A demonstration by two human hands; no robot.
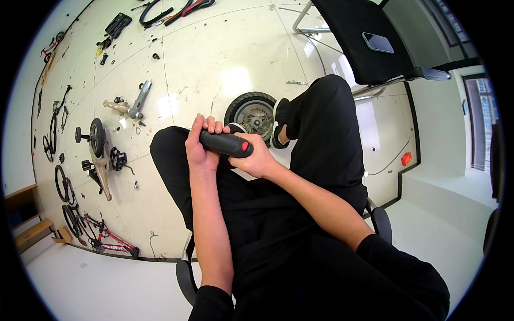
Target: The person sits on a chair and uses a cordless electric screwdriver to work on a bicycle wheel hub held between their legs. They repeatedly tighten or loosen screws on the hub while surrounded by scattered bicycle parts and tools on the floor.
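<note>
A black handheld tool (224,140) with a red button near its right end is held in both hands above my lap. My left hand (203,147) grips its left end, fingertips curled up over it. My right hand (254,158) is wrapped around the right end, thumb lying beside the button. Just beyond my hands, between my black shoes, a small tire on a silver wheel hub (256,117) lies on the floor, partly hidden by my legs and feet.
Bike frames (115,241), a loose wheel (97,136), a metal part (140,100) and a tool case (118,25) lie across the floor (198,75) at left. A black chair (356,48) with a phone (378,43) stands at upper right, near a red object (406,159).
</note>
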